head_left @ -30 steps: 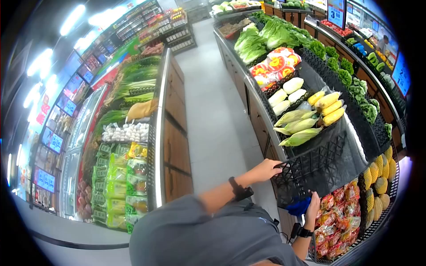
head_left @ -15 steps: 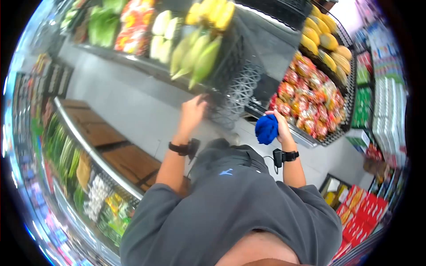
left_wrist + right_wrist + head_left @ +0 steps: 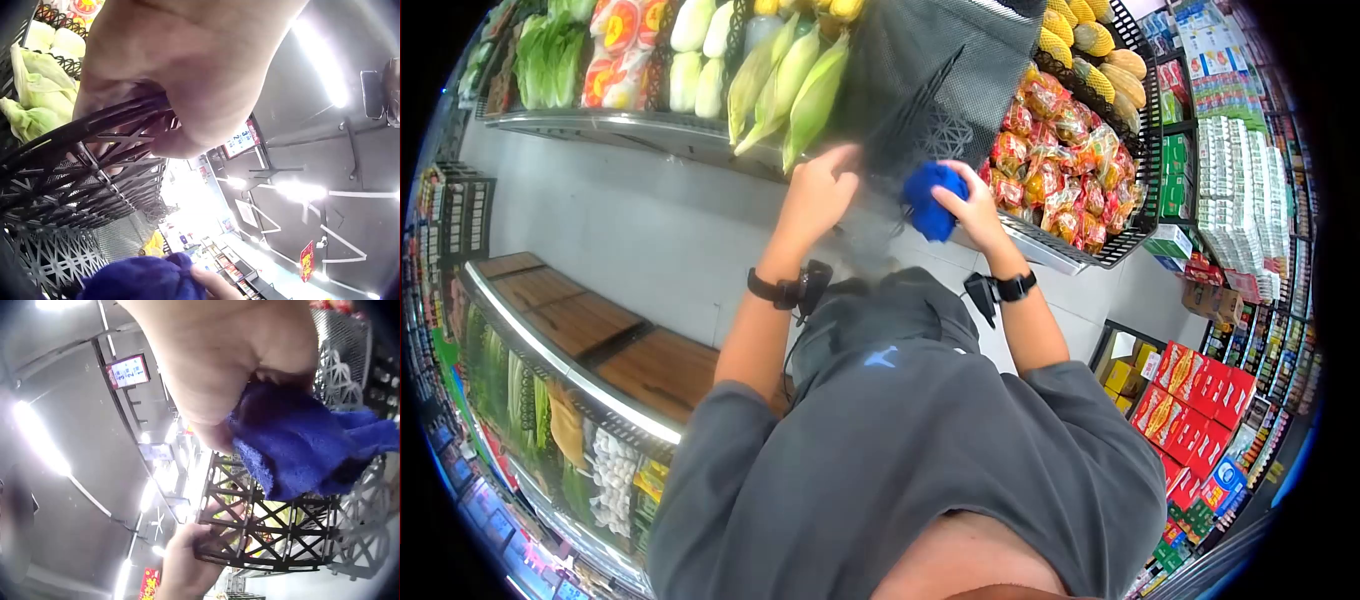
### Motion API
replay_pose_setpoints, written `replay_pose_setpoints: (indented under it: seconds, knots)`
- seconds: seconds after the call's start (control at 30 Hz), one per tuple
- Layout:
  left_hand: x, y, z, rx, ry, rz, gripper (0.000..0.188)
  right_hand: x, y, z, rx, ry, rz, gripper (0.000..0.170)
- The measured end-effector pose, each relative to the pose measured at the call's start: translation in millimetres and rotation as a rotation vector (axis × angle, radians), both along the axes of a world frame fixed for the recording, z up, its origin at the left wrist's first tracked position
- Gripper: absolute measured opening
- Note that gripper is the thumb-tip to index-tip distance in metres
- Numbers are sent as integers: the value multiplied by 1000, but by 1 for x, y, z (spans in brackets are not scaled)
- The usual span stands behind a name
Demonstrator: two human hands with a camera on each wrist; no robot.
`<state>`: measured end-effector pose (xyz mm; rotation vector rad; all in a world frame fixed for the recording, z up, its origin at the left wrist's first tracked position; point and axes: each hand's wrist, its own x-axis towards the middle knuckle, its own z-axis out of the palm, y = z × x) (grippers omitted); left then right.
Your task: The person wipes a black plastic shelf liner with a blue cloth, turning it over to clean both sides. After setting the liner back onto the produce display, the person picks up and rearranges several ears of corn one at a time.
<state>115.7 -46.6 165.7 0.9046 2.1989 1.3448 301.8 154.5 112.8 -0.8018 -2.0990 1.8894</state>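
Observation:
My left hand [image 3: 815, 200] grips the top rim of a black plastic lattice basket [image 3: 94, 169], fingers curled over its edge. In my right hand [image 3: 972, 205] is a bunched blue cloth [image 3: 930, 205], pinched between thumb and fingers. The right wrist view shows the cloth hanging in folds beside the lattice, with the left hand at the rim beyond it. Corn in green husks [image 3: 785, 90] lies just past my left hand. The lattice is partly blurred in the head view.
Red-wrapped round packs [image 3: 1070, 160] fill a black basket to the right, with netted yellow melons [image 3: 1090, 38] behind them. Pale cabbages [image 3: 700, 60] stand left of the corn. A wooden-fronted vegetable stand [image 3: 590, 320] is at lower left, and red cartons [image 3: 1195, 400] are at lower right.
The head view has swung downward and right. The lattice basket has tilted from its place beside the corn, left hand still at its rim. The blue cloth has moved left toward the lattice.

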Motion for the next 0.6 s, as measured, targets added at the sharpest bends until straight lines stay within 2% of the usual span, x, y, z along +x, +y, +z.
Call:
replay_pose_setpoints:
  seconds: [0.03, 0.2, 0.3, 0.33, 0.43, 0.47, 0.57, 0.6]
  knots:
    - [-2, -2, -8, 27, -65, 2, 38, -16, -6, -3, 62, 13, 20, 51]
    - [-3, -12, -35, 153, -388, -46, 44, -60, -17, -102, 1062, -55, 155, 62]
    - [1, -26, -38, 280, -438, -181, 56, -64, -29, -118, 1032, -143, 51, 67]
    - [3, -35, -38, 323, -436, -237, 61, -64, -36, -108, 1156, -180, 16, 69]
    - [6, -56, -49, 199, -240, -293, 69, -66, -47, -104, 1228, -169, -57, 73]
    - [5, -60, -68, 69, -268, -237, 60, -65, -51, -101, 1212, -175, -73, 73]
    - [7, -61, -93, 148, -237, -220, 47, -60, -58, -103, 1120, -113, 0, 72]
    - [8, -58, -81, 91, -214, -190, 42, -59, -59, -108, 1097, -84, 27, 71]
